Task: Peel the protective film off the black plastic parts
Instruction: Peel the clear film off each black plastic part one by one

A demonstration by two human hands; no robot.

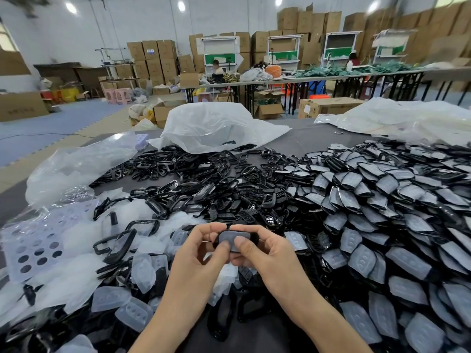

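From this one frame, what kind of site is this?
Probably a small factory assembly hall: stacked cardboard cartons line the walls, long work tables cross the room, and heaps of black plastic parts cover the near table.

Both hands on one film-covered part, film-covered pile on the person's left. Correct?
No: the film-covered pile lies on the person's right, as the head view shows; loose film pieces lie on the left. The left hand and right hand do both hold one film-covered part.
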